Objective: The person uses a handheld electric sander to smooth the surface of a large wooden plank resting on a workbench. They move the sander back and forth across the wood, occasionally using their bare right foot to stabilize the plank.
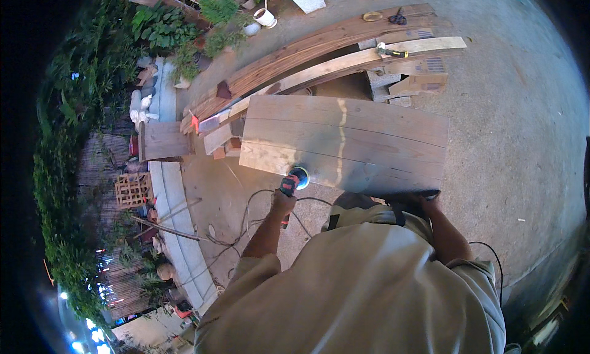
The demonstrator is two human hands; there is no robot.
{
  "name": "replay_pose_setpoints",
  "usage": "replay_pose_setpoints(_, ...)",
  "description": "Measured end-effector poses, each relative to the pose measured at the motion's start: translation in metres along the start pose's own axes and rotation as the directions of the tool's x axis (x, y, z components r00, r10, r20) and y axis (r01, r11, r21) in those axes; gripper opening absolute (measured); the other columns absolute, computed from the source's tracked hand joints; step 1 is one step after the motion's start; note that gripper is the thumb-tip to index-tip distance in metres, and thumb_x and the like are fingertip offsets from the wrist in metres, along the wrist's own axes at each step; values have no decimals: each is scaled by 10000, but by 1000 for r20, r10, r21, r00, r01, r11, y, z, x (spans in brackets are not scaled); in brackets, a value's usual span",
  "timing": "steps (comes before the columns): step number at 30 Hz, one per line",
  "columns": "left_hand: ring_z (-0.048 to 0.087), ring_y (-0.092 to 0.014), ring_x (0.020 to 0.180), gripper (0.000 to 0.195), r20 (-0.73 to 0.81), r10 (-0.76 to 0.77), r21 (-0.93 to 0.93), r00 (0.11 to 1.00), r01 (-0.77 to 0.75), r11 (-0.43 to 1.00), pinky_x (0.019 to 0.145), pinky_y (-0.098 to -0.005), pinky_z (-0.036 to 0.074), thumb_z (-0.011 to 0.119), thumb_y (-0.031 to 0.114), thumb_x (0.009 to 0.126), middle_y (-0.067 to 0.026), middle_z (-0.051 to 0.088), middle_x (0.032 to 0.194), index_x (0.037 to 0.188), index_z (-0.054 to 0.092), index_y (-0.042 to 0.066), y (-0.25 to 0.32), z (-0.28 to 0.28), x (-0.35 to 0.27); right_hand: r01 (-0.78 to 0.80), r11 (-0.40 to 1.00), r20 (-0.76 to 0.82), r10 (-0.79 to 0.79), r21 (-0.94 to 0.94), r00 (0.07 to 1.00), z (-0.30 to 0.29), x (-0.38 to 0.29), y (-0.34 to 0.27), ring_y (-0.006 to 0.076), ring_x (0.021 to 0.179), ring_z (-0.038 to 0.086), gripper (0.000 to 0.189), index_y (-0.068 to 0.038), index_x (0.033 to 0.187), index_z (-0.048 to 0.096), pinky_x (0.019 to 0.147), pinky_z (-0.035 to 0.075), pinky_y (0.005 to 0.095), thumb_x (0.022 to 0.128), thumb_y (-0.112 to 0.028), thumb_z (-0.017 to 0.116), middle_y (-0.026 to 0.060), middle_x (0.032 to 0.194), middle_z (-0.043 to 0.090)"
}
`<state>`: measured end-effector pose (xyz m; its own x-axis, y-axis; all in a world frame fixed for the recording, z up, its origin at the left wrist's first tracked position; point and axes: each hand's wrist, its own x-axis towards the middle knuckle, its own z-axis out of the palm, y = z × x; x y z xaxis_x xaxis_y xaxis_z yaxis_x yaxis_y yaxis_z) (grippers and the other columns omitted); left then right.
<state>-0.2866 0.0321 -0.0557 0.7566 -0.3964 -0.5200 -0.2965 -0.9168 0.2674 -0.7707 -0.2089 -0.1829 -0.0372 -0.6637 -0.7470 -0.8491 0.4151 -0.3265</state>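
My left hand (282,203) grips a red and black angle grinder-style power tool (289,185). Its round disc (302,176) is at the near edge of a wide wooden panel (382,139), close to the left end. The panel is made of several boards side by side, mostly greyish brown. Paler bare wood shows at its near left corner, and a pale stripe (341,142) crosses its width. At the near right corner is my right hand (429,204), beside a small shiny object (432,196); dark shadow hides its fingers and whether it grips anything.
Beyond the panel, long planks (322,43) rest on concrete blocks (381,84) and a cardboard box (421,82). A hammer-like tool (392,52) lies on them. Dark cables (244,234) loop over the floor at left. A wooden box (165,141) stands near the concrete curb (177,225) and plants.
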Motion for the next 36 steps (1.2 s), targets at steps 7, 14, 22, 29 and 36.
replay_pose_setpoints(7,657,-275,697,331,252,-3,51,968,-10,999,617,-404,527,691,161,649,-171,647,764,908,598,-23,35,-18,-5,-37,998,9,37,43,999,-12,-19,-13,382,1196,500,925,-50,1388,237,968,434,454,715,-448,731,267,1274,510)
replay_pose_setpoints(14,622,-215,522,144,40,-21,-47,999,23,999,484,-375,501,682,108,661,-115,598,592,736,600,17,-10,8,33,21,1000,-72,-20,9,997,4,4,-1,376,1183,511,887,-42,1363,274,961,441,443,709,-415,743,248,1263,522)
replay_pose_setpoints(22,554,-188,413,81,243,-4,-334,970,88,938,376,-342,434,619,15,714,-68,556,531,670,555,41,45,-21,-13,-27,999,-65,29,39,997,6,5,-1,375,1181,510,893,-52,1322,314,958,443,441,662,-434,778,238,1265,518)
replay_pose_setpoints(29,568,-181,434,98,190,95,-160,977,-65,985,388,-349,438,655,60,692,-77,561,539,680,564,26,43,-19,-11,56,991,-125,-41,119,991,27,32,28,340,1202,498,862,-64,1332,300,956,446,444,676,-356,776,220,1290,501)
replay_pose_setpoints(36,543,-161,466,145,204,-53,-259,978,106,960,432,-327,449,676,99,688,-69,571,591,753,560,41,6,-8,10,-15,991,-49,21,130,999,13,10,6,338,1185,511,795,-81,1324,315,967,445,436,704,-296,763,210,1279,511)
